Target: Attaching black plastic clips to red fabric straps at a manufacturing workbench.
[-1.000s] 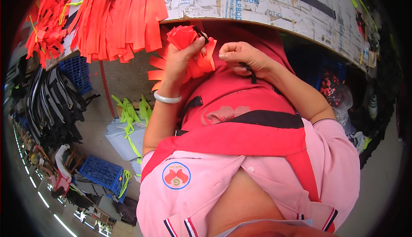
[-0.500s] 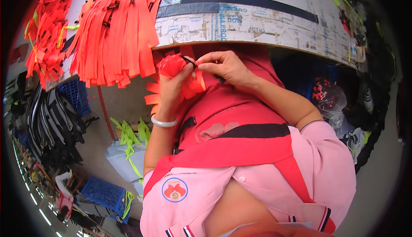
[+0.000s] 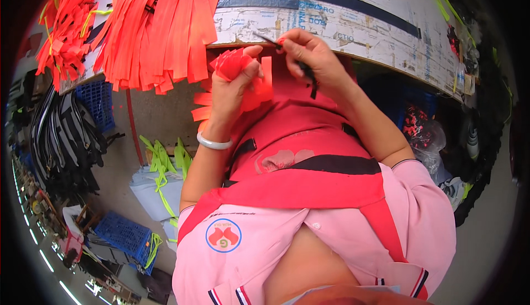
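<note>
My left hand (image 3: 231, 91) is closed round a bundle of orange-red fabric strips (image 3: 227, 65). The folded ends stick out above the fist, and loose strips fan out on both sides below it. Just right of it, at the board's front edge, my right hand (image 3: 319, 61) grips dark small scissors (image 3: 269, 40). Their thin point shows up and to the left, and the black handle hangs below the palm. A tiny red scrap appears at the right thumb and fingertip. The two hands are apart.
Many orange-red strips with black pieces (image 3: 160, 34) drape over the front edge of the worktable (image 3: 248, 29). Another strip pile (image 3: 69, 29) lies at far left. Black-and-grey straps (image 3: 63, 134) hang below. Blue crates (image 3: 122, 233) and a clear plastic bag (image 3: 428, 139) are lower down.
My right hand has moved up and away from the left hand, and the scissors' point now shows. My left hand keeps the strips and has shifted slightly up and right.
</note>
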`<state>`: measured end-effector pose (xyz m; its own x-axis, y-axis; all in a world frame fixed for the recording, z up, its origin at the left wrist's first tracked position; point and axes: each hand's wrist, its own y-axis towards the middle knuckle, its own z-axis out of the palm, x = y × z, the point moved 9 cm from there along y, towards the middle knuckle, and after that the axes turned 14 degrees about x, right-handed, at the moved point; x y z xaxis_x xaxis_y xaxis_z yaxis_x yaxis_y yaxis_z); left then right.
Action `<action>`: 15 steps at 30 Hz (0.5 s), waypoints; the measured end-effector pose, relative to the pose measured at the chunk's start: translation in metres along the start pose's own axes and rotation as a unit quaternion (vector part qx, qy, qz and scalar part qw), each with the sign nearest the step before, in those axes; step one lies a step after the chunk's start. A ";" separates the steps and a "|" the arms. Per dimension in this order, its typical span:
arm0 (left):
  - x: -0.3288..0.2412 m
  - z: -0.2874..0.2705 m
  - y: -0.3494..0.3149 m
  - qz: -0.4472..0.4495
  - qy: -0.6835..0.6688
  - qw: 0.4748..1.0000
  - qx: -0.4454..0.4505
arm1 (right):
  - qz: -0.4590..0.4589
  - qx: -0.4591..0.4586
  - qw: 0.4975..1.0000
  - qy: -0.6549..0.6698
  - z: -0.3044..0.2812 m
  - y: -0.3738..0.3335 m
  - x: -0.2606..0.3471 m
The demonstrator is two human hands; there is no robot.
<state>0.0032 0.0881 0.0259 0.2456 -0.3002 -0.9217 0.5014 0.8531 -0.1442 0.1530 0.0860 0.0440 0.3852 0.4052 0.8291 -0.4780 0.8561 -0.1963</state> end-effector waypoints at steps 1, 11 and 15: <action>0.002 0.001 -0.001 -0.013 -0.040 0.999 0.013 | -0.010 0.010 0.999 -0.032 -0.002 -0.001 0.010; 0.010 0.002 -0.005 -0.075 -0.082 0.991 0.067 | -0.005 0.079 0.986 -0.146 0.021 -0.004 0.027; 0.001 -0.003 -0.001 -0.041 -0.068 0.997 0.010 | 0.026 0.112 0.978 -0.172 0.029 -0.004 0.027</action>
<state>0.0003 0.0882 0.0237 0.3116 -0.4250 -0.8499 0.5403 0.8150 -0.2095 0.1424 0.0842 0.0819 0.0854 0.2807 0.9560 -0.6660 0.7297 -0.1547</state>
